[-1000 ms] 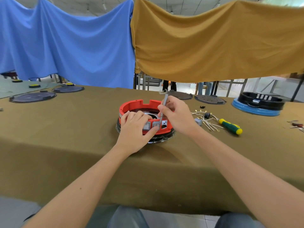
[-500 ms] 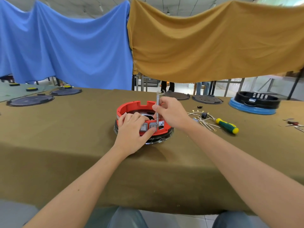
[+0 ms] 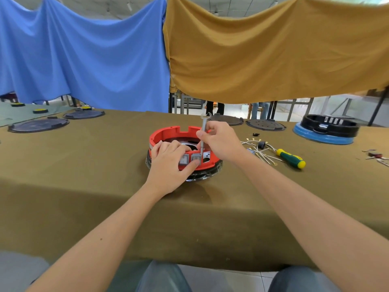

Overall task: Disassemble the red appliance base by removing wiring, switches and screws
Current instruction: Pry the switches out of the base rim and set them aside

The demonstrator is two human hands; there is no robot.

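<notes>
Blue sheet (image 3: 84, 53) & mustard sheet (image 3: 273, 49) hung behind olive-covered table (image 3: 84, 175); grey floor (image 3: 16, 268).

Red base (image 3: 168, 133) glossy plastic; tool (image 3: 203, 135) metal; tablecloth (image 3: 84, 165) matt cloth.

Red appliance base (image 3: 168, 133); grey switches (image 3: 190, 159); olive tablecloth (image 3: 84, 165); green-yellow screwdriver (image 3: 291, 158)
</notes>
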